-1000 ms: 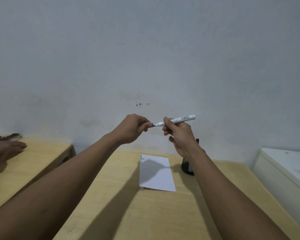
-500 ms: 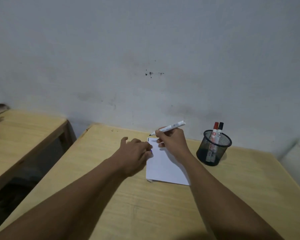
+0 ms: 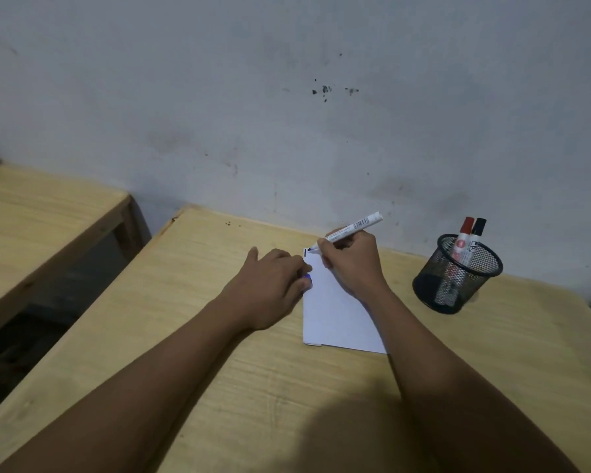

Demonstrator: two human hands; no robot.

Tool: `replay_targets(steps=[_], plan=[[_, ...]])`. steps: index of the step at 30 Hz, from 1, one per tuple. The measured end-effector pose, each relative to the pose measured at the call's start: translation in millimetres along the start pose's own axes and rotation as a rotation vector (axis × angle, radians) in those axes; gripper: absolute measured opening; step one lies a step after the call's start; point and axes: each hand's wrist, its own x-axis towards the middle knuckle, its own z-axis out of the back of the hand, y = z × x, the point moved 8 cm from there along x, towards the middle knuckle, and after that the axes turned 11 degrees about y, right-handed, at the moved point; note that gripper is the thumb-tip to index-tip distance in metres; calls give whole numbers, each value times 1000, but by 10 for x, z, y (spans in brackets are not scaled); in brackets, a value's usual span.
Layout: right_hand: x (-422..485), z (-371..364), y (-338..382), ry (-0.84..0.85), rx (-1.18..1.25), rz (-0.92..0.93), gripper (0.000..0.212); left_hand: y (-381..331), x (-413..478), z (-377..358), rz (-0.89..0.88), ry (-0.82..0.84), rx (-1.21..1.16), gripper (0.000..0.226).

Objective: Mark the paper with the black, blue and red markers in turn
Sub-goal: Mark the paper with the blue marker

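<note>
A white paper (image 3: 338, 315) lies on the wooden table (image 3: 219, 353). My right hand (image 3: 352, 264) grips an uncapped white-barrelled marker (image 3: 352, 229), its tip touching the paper's far left corner beside a short dark stroke. My left hand (image 3: 270, 288) rests on the paper's left edge with the blue cap (image 3: 306, 277) pinched in its fingers. The red marker (image 3: 463, 238) and the black marker (image 3: 475, 238) stand upright in a black mesh cup (image 3: 458, 274) to the right of the paper.
A second wooden table (image 3: 41, 227) stands to the left across a dark gap. A grey wall (image 3: 287, 114) runs right behind the table's far edge. A white surface shows at the far right edge.
Both hands came down from mid-air, where they pulled the cap off, to the paper. The marker tip now touches the far left corner. The view tilted down.
</note>
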Motion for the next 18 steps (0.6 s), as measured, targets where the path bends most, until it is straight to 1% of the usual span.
replay_targets(steps=[9,18], plan=[[30,-17,-8,-10,-101,-3,13,27,14,12,4,-11,-31,25],[52,-36,-24,12,-121,10,12,34,12,-1,5,-11,-39,25]])
